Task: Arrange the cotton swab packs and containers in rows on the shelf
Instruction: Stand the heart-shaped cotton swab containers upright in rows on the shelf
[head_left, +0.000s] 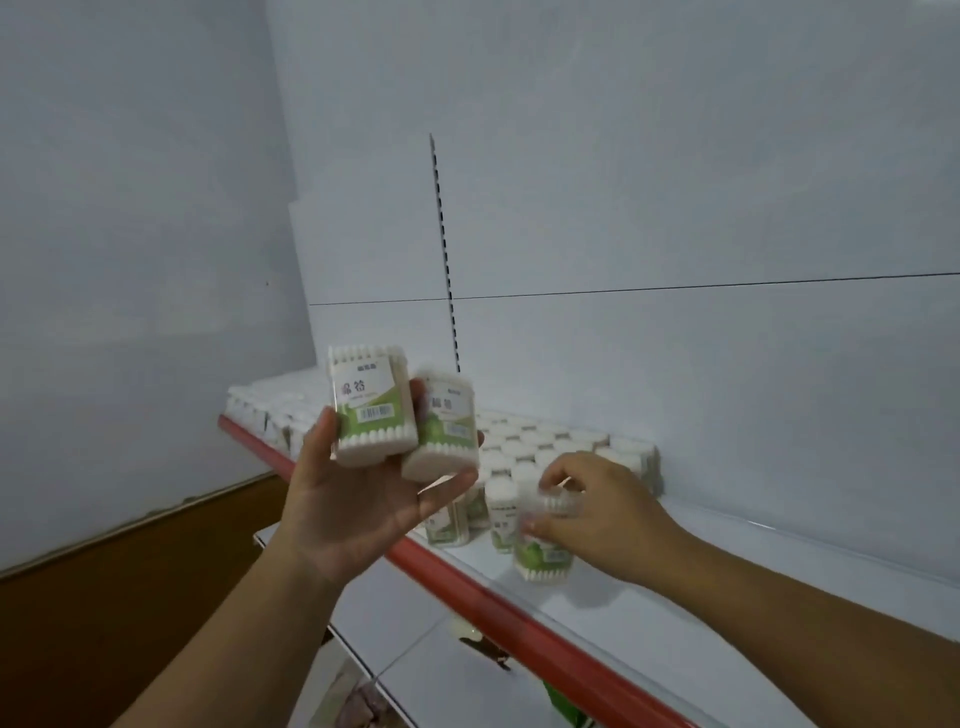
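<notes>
Left hand (363, 499) was raised palm-up, thumb and fingers curled round a first swab container (371, 405) and a second container (444, 428), side by side | right hand (602, 514) pinched the top of a third container (543, 545), which stood upright on the white shelf (649, 613) near its red front edge (467, 587) | packed rows (545, 441) stood just behind.

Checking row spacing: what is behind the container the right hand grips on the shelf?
Behind the container held by the right hand stand rows of swab containers, reaching the back panel. The hand covers the nearest ones.
</notes>
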